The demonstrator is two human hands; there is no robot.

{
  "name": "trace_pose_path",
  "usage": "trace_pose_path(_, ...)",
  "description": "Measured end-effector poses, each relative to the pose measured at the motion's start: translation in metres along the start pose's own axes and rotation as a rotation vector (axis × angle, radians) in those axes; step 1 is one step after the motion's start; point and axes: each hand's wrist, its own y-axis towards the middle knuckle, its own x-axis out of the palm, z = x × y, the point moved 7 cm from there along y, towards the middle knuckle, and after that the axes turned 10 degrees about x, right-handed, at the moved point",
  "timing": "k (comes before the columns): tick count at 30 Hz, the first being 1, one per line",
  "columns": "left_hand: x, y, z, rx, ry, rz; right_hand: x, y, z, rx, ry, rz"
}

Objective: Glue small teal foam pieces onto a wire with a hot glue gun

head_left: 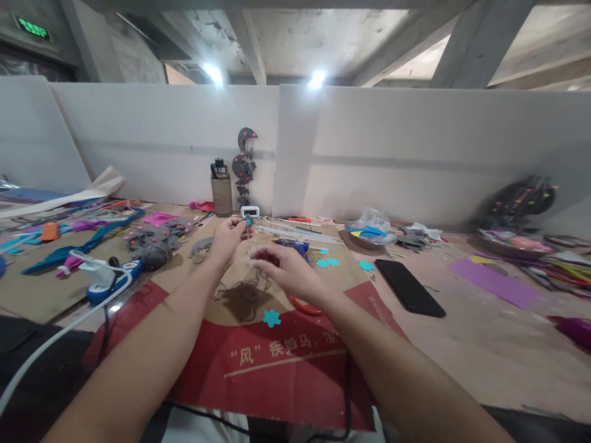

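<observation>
My left hand [227, 237] is raised over the cardboard sheet [286, 357], its fingers pinched on a small teal piece [249, 220]. My right hand [289, 269] hovers just to the right and nearer to me, fingers curled together; what they pinch is too thin to name, perhaps a strand. A teal flower cutout [271, 318] lies on the cardboard below my right hand. More teal flower cutouts [327, 263] lie further right. A blue glue gun [293, 245] rests just behind my right hand. Red-handled pliers [305, 306] peek out under my right wrist.
A black phone [409, 287] lies to the right. A brown bottle [221, 188] and a grey felt ornament [243, 165] stand by the white partition. Grey felt pieces [154, 240], a white and blue power strip [108, 277] and coloured scraps lie left. Purple sheet [494, 282] lies right.
</observation>
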Motion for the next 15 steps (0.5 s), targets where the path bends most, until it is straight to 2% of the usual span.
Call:
trace_pose_path(3,0.002,-0.001,0.001,-0.058,-0.208,0.008,0.015,-0.015,-0.035,-0.243,-0.135,-0.144)
trace_pose_path(6,0.001,-0.001,0.001,-0.108,-0.317,0.039,0.019,-0.018,-0.039,-0.313,-0.21,-0.186)
trace_pose_path(9,0.001,-0.002,-0.001,-0.151,-0.345,0.069,0.005,-0.007,-0.017,-0.192,-0.216,-0.068)
trace_pose_path(14,0.004,-0.003,0.001,-0.2,-0.357,0.056,-0.043,0.009,0.048,0.18,-0.327,0.358)
trace_pose_path(15,0.005,-0.004,0.001,-0.208,-0.358,0.043,-0.051,0.01,0.062,0.257,-0.388,0.403)
